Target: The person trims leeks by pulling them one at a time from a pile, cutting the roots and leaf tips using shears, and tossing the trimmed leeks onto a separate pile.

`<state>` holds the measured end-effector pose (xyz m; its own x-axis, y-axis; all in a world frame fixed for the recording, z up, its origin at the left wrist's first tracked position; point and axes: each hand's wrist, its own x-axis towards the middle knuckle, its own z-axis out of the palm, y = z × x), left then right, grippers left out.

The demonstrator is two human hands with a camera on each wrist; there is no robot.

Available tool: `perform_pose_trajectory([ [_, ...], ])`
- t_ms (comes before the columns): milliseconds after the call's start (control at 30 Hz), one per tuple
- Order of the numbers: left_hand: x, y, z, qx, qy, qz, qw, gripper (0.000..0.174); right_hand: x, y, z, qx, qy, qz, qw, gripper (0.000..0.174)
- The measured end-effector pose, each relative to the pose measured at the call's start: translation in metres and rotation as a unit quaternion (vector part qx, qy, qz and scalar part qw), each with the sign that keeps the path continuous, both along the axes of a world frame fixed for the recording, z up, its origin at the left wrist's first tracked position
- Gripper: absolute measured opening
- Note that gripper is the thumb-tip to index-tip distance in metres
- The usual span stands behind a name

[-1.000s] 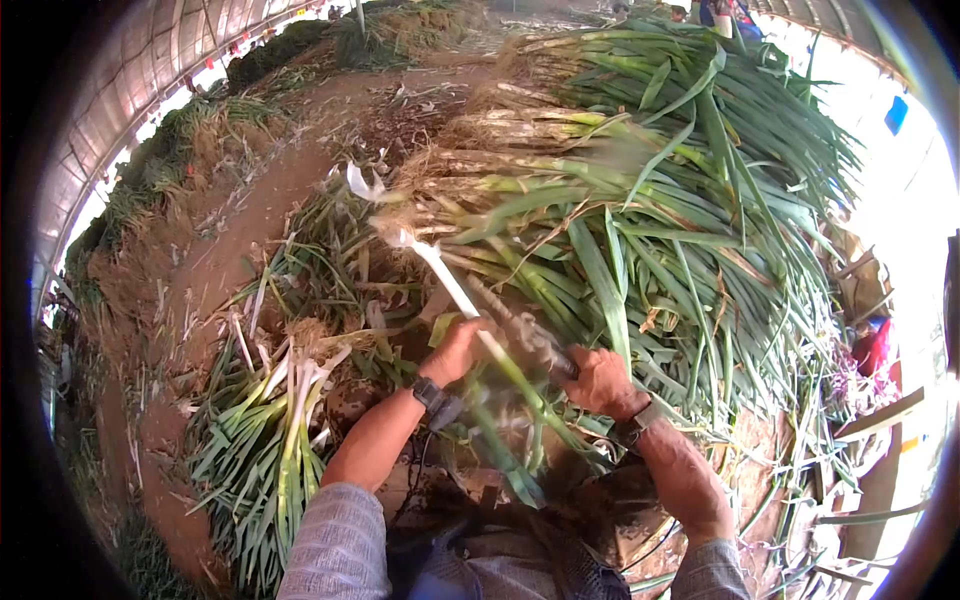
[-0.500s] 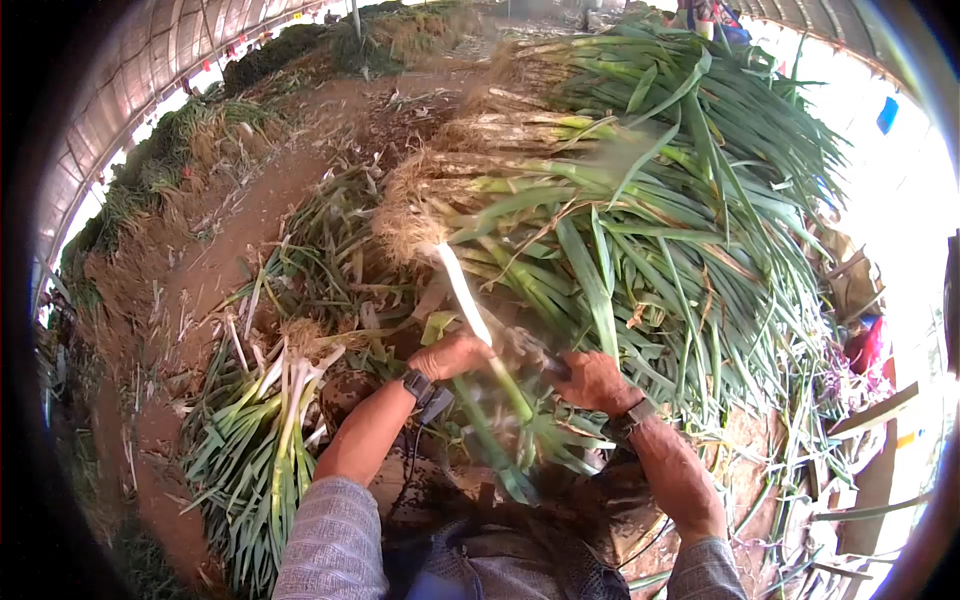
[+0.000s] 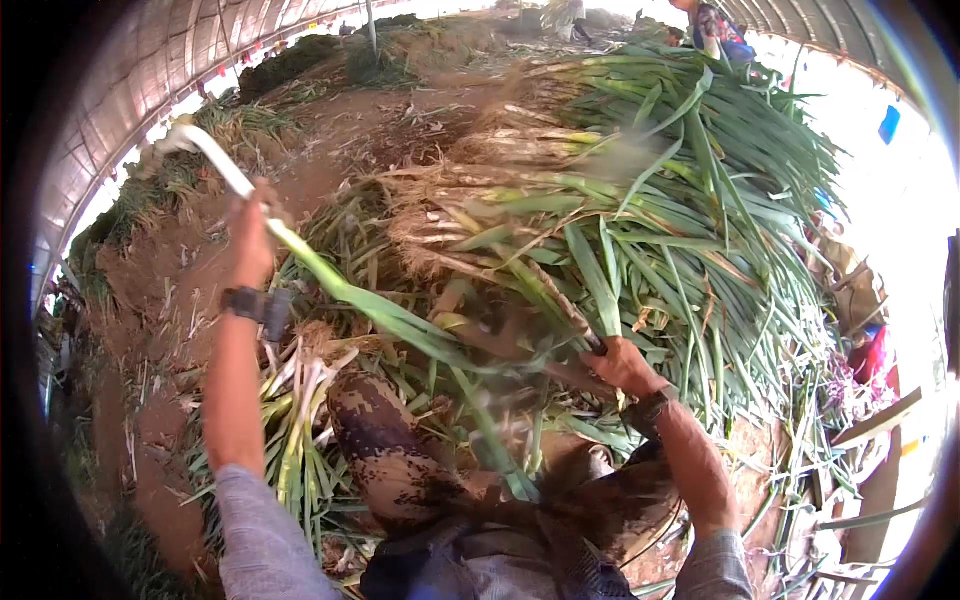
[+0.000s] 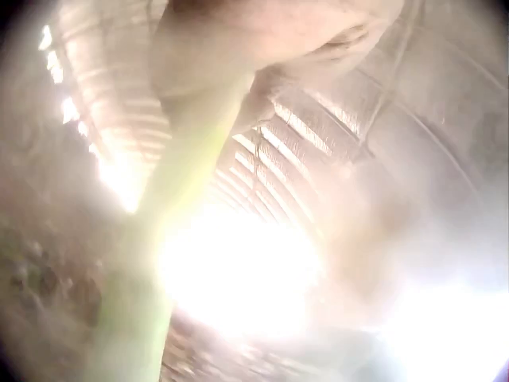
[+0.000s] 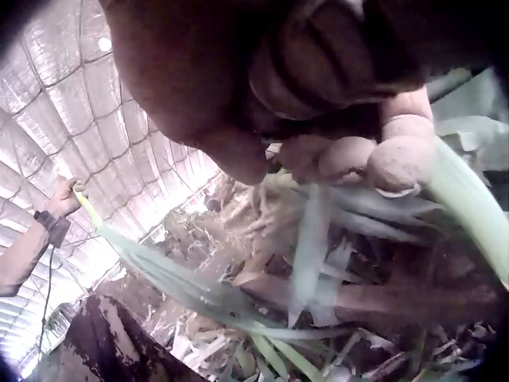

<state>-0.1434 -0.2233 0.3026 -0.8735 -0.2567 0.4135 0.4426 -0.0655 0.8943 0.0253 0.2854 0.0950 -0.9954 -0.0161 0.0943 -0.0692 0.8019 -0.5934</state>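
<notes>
My left hand (image 3: pixel 252 240), raised at the far left, grips a long green onion (image 3: pixel 325 270) near its white stem. Its white root end points up and left, while the green leaves trail down toward my lap. In the left wrist view, the pale green stalk (image 4: pixel 195 151) runs down from the glare-washed hand. Fingers of my right hand (image 3: pixel 625 368) curl around the dark end of a thin brownish rod (image 3: pixel 570 312), which points up and left over the pile; I cannot tell what kind of tool it is. The right wrist view shows those curled fingertips (image 5: pixel 398 165).
A big pile of green onions (image 3: pixel 720 200) fills the right, roots facing left. A smaller bunch (image 3: pixel 300 410) lies left of my knee (image 3: pixel 385 450). Stripped leaves (image 3: pixel 340 225) litter the soil ahead. Another person (image 3: pixel 715 30) is at the back right under the arched roof.
My left hand has swung up and far left with the green onion, drawing it away from the right hand. The right hand has shifted slightly right, still holding the rod.
</notes>
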Motion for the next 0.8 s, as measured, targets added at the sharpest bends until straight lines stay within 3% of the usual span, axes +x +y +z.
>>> perform_pose_trajectory([
  [67, 0.019, -0.033, 0.042, -0.104, 0.003, 0.094, 0.990, 0.027, -0.016, -0.009, 0.014, -0.009, -0.073, -0.028, 0.997, 0.047],
  [133, 0.025, -0.076, 0.060, -0.198, -0.004, 0.101, 0.975, 0.026, -0.029, -0.015, 0.018, 0.002, -0.062, -0.020, 0.998, 0.048],
  [200, 0.041, -0.097, 0.072, -0.295, -0.080, 0.171, 0.937, 0.024, -0.040, -0.021, 0.012, 0.016, -0.077, -0.013, 0.997, 0.048],
  [233, 0.051, -0.104, 0.078, -0.402, -0.163, 0.206, 0.877, 0.020, -0.045, -0.023, 0.010, 0.032, -0.093, -0.011, 0.995, 0.049],
  [267, 0.049, -0.122, 0.069, -0.404, -0.164, 0.207, 0.876, 0.020, -0.047, -0.024, 0.008, 0.029, -0.095, -0.009, 0.995, 0.049],
  [333, 0.033, -0.183, 0.028, -0.638, -0.164, 0.225, 0.718, 0.026, -0.048, -0.026, 0.006, 0.049, -0.091, 0.001, 0.995, 0.049],
  [400, 0.035, -0.219, -0.026, -0.710, -0.135, 0.182, 0.666, 0.035, -0.052, -0.023, 0.003, 0.052, -0.088, -0.009, 0.995, 0.047],
  [467, 0.057, -0.172, -0.045, -0.771, -0.259, 0.106, 0.572, 0.035, -0.057, -0.019, -0.002, 0.052, -0.081, -0.026, 0.995, 0.046],
  [533, 0.049, -0.134, -0.086, -0.680, -0.197, 0.055, 0.704, 0.025, -0.059, -0.008, -0.009, 0.044, -0.044, -0.009, 0.998, 0.048],
  [600, 0.002, -0.100, -0.133, -0.603, -0.298, -0.062, 0.738, 0.024, -0.056, -0.007, -0.002, 0.046, -0.084, -0.011, 0.995, 0.049],
  [667, -0.004, -0.003, -0.127, -0.580, -0.347, -0.134, 0.725, 0.024, -0.056, -0.008, 0.006, 0.050, -0.118, -0.008, 0.992, 0.049],
  [767, -0.015, 0.105, -0.140, -0.455, -0.313, -0.274, 0.787, 0.029, -0.045, -0.007, 0.022, 0.017, -0.188, 0.061, 0.980, 0.051],
  [800, -0.029, 0.132, -0.154, -0.419, -0.308, -0.319, 0.792, 0.032, -0.031, -0.020, 0.045, -0.047, -0.122, 0.015, 0.991, 0.047],
])
